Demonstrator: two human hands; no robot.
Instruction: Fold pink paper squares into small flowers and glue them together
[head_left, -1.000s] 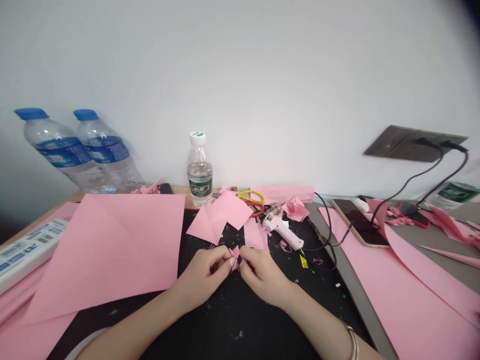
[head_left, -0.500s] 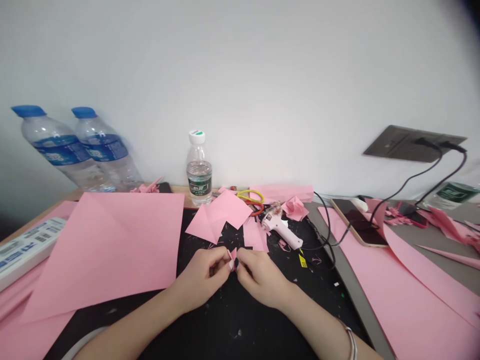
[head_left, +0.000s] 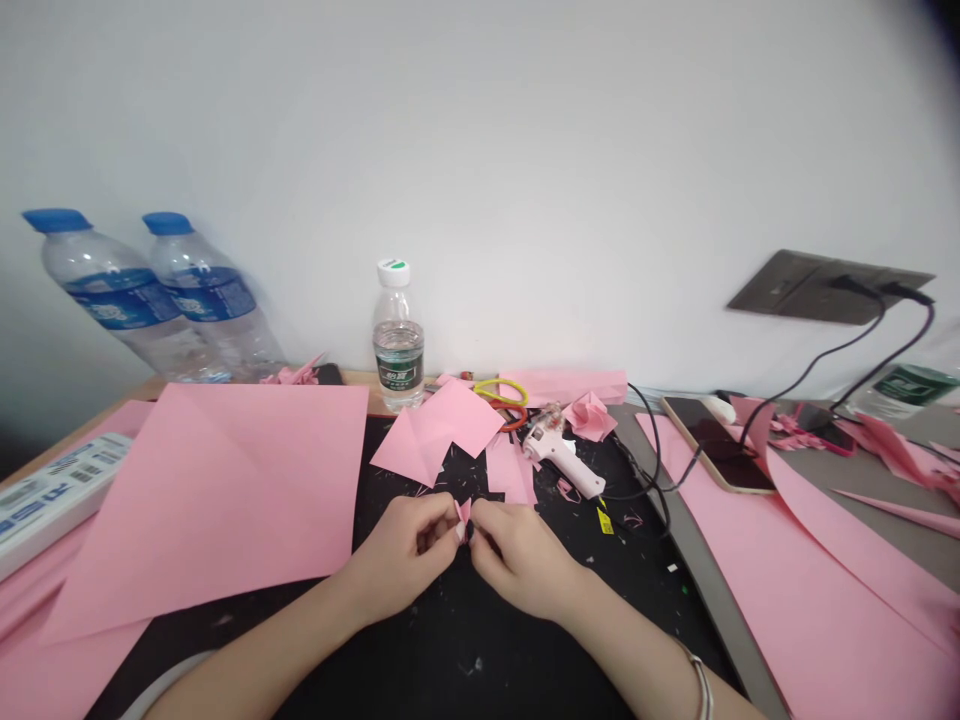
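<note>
Between my two hands is a small folded pink paper piece [head_left: 463,512], held above the black mat [head_left: 472,665]. My left hand [head_left: 409,552] pinches its left side between thumb and fingertips. On the other side, my right hand [head_left: 521,555] has its fingers pressed together at the piece's right edge; the fingers partly hide it. Just beyond the hands lie cut pink squares [head_left: 439,430] and a pink strip [head_left: 510,470]. A white glue gun [head_left: 564,462] rests behind my right hand.
A water bottle [head_left: 399,345] stands by the wall, beside scissors with yellow handles [head_left: 504,390]. Large pink paper [head_left: 247,490] covers the left, near a white box [head_left: 64,500]. At right are a phone [head_left: 716,445], cables and more pink sheets [head_left: 780,570].
My right hand's fingertips have shifted slightly left and changed their hold at the small folded piece. My left hand stays almost where it was.
</note>
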